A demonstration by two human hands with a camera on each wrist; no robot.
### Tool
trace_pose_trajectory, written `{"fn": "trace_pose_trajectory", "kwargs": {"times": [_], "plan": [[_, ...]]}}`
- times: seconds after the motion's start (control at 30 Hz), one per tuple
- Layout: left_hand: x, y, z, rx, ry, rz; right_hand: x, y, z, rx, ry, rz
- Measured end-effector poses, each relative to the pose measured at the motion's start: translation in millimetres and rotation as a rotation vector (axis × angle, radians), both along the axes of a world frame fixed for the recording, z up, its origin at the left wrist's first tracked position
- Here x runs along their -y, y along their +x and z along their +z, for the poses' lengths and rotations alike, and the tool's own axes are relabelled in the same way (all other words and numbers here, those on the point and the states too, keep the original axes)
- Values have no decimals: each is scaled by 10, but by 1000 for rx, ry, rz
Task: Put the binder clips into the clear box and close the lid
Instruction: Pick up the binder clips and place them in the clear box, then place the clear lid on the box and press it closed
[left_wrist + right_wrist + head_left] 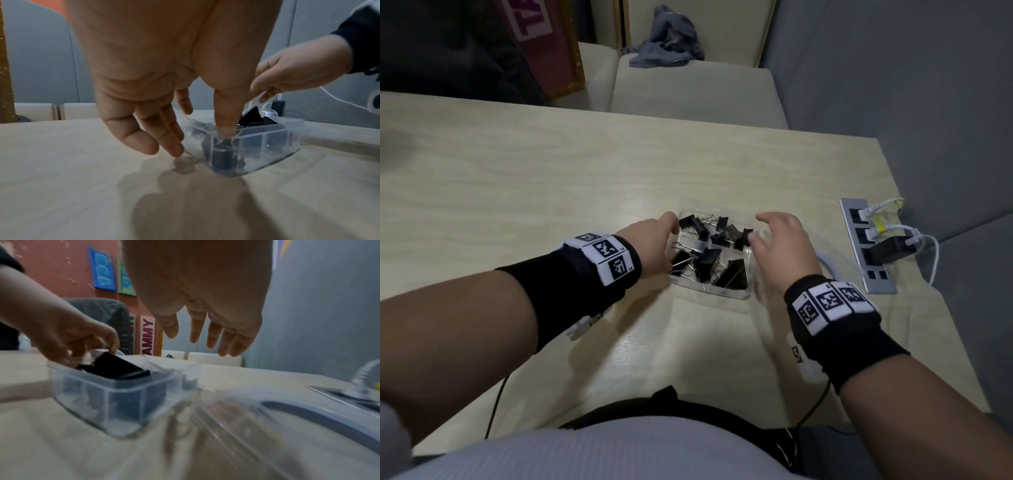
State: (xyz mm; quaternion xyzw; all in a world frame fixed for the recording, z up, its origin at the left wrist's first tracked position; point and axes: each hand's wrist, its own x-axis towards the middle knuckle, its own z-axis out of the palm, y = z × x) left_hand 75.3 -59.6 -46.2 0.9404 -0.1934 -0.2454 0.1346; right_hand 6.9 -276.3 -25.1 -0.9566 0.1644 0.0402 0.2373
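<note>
The box [709, 292] sits on the worktop [551, 178] with black clips [709, 260] piled inside, and its lid [267, 426] lies open just to the right. The left hand [654, 240] has its grip clamped on the box's left wall, thumb inside. The right hand [784, 246] hovers over the right edge, grip apart and holding nothing.

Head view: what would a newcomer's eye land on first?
The open clear box mid-table, heaped with black binder clips. The left hand grips its left wall, thumb inside the rim, while the right hand hovers open at its right side, where the clear lid lies blurred beside the box. A silver socket strip with white plugs sits near the table's right edge.
</note>
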Motion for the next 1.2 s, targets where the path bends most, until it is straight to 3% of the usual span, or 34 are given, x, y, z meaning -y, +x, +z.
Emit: {"fn": "trace_pose_trajectory", "kwargs": {"times": [0.17,0.3,0.4,0.67,0.8,0.9,0.97,1.1,1.2], "plan": [[-14,-60,60,178,75,-33,319,-342,-231,-244,-129,-181],[141,-67,68,233,70,-247,462,-595,-362,-468,-251,-97],[241,-52,49,170,152,-371,474,-648,-359,-438,-287,-70],[119,-34,38,246,181,-358,352,-655,-323,-378,-365,-6],[-12,-59,-4,192,166,-340,292,-628,-277,-344,-379,60],[-144,-91,-78,170,245,-384,329,-586,-259,-216,-307,-32],[-210,-110,-128,192,265,-403,393,-555,-285,-188,-294,-191],[-237,-160,-177,208,282,-409,604,-523,-374,-369,-142,-573],[-238,-177,-206,212,291,-409,663,-554,-435,-432,-159,-623]]}}
